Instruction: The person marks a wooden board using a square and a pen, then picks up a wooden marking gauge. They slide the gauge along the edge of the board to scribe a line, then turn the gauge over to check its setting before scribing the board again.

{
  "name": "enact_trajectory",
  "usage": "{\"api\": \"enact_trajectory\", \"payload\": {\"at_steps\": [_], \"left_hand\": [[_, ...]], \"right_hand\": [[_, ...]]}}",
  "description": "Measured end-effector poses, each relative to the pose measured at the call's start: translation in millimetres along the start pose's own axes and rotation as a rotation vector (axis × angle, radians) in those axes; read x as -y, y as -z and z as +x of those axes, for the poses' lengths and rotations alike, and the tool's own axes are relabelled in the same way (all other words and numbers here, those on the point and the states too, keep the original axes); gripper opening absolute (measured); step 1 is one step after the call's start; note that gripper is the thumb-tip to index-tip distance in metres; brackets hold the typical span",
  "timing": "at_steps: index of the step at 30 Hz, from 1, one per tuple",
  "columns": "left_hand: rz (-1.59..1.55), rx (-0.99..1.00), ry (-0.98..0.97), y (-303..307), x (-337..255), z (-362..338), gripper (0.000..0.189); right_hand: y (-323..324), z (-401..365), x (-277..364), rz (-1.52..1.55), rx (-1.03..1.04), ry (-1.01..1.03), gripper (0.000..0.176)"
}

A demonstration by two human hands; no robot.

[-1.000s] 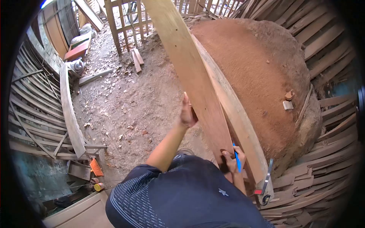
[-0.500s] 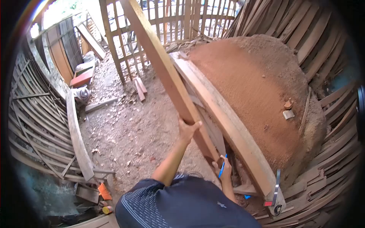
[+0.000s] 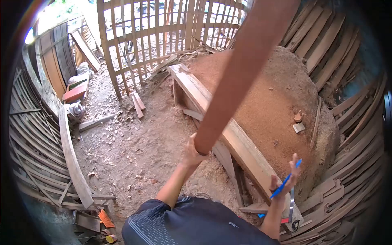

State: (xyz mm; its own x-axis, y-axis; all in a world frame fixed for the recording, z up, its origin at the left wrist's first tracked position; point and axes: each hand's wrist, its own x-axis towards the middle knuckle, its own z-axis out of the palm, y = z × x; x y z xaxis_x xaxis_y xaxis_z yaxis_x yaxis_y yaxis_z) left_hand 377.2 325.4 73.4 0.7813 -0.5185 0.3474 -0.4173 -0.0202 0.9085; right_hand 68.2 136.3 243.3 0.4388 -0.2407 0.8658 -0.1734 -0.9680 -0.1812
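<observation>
My left hand (image 3: 191, 152) grips the lower end of a long wooden plank (image 3: 241, 77). The plank rises tilted up and to the right, its top running out of view. My right hand (image 3: 284, 183) is off the plank, over the near right end of a wooden bench (image 3: 249, 153). A blue pen (image 3: 286, 179) is tucked in that hand, while some fingers stretch upward. Just below it, a metal square (image 3: 291, 206) with a red part lies at the bench end, partly behind the hand.
Behind the bench is a reddish sawdust heap (image 3: 261, 110). A slatted fence (image 3: 163, 36) stands at the back. Curved boards (image 3: 36, 151) line the left, with more boards (image 3: 326, 45) on the right. An orange brush-like item (image 3: 106, 218) lies low on the left.
The plank has swung upright and rightward in my left hand, crossing over the bench. My right hand has let go of it and moved right, keeping the pen. The view has shifted slightly.
</observation>
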Motion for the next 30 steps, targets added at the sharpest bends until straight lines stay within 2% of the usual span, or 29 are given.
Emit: {"api": "enact_trajectory", "payload": {"at_steps": [1, 2, 4, 6, 8, 9, 10, 12, 14, 16, 18, 20, 21, 22, 24, 26, 28, 29, 30], "left_hand": [[0.039, 0.021, 0.005, 0.2, -10.8, 0.3, 0.1], [0.043, 0.021, 0.008, 2.4, -15.2, 3.3, 0.1], [0.028, 0.16, -0.261, 4.0, -18.6, 8.0, 0.097], [0.077, 0.251, -0.273, -1.6, -17.1, 13.3, 0.097], [0.18, 0.429, -0.364, -3.6, -32.7, 20.0, 0.098], [0.215, 0.42, -0.469, -10.7, -29.7, 23.2, 0.102], [0.21, 0.431, -0.454, -14.8, -32.3, 26.0, 0.102], [0.309, 0.61, -0.491, -25.5, -39.6, 32.4, 0.105], [0.318, 0.629, -0.542, -38.9, -41.5, 39.4, 0.105], [0.414, 0.731, -0.62, -54.3, -47.5, 45.4, 0.107], [0.411, 0.774, -0.632, -72.2, -55.7, 53.3, 0.107], [0.404, 0.909, -0.726, -90.4, -59.1, 62.9, 0.107], [0.409, 0.987, -0.723, -97.3, -69.3, 69.0, 0.108], [0.415, 0.983, -0.721, -107.3, -73.5, 76.4, 0.108], [0.439, 1.164, -0.771, -127.0, -79.4, 88.0, 0.103], [0.4, 1.18, -0.824, -148.4, -73.3, 99.1, 0.104], [0.36, 1.186, -0.892, -168.9, -63.8, 116.8, 0.106], [0.381, 1.271, -0.877, -179.7, -58.3, 125.2, 0.107], [0.399, 1.355, -0.862, -190.6, -52.2, 133.7, 0.108]], "right_hand": [[9.3, 12.1, 6.9, -0.049, -0.022, 0.144, 0.069], [19.4, 19.7, 10.7, -0.045, -0.021, 0.141, 0.069], [41.6, 28.3, 12.1, -0.294, 0.118, 0.4, 0.066], [59.6, 33.7, 9.1, -0.329, 0.179, 0.441, 0.06], [74.5, 38.6, 4.6, -0.5, 0.291, 0.509, 0.055], [83.3, 34.3, 0.5, -0.535, 0.359, 0.464, 0.056], [91.8, 27.1, -4.3, -0.531, 0.376, 0.456, 0.056], [113.0, 11.1, -15.9, -0.68, 0.484, 0.345, 0.059], [135.4, -9.8, -31.9, -0.704, 0.551, 0.282, 0.062], [157.6, -29.7, -51.1, -0.782, 0.648, 0.171, 0.064], [176.5, -47.6, -69.1, -0.773, 0.663, 0.159, 0.068], [189.4, -66.1, -79.6, -0.758, 0.776, -0.018, 0.073], [195.0, -74.8, -85.5, -0.778, 0.812, -0.044, 0.067], [200.8, -85.7, -95.8, -0.773, 0.809, -0.039, 0.067], [213.2, -113.0, -117.7, -0.68, 0.77, 0.003, 0.059], [220.3, -142.3, -132.2, -0.659, 0.767, 0.012, 0.054], [215.5, -155.2, -129.8, -0.579, 0.773, -0.078, 0.066], [210.5, -157.8, -126.9, -0.586, 0.77, -0.072, 0.066], [203.6, -156.9, -120.4, -0.496, 0.804, -0.15, 0.072]]}}
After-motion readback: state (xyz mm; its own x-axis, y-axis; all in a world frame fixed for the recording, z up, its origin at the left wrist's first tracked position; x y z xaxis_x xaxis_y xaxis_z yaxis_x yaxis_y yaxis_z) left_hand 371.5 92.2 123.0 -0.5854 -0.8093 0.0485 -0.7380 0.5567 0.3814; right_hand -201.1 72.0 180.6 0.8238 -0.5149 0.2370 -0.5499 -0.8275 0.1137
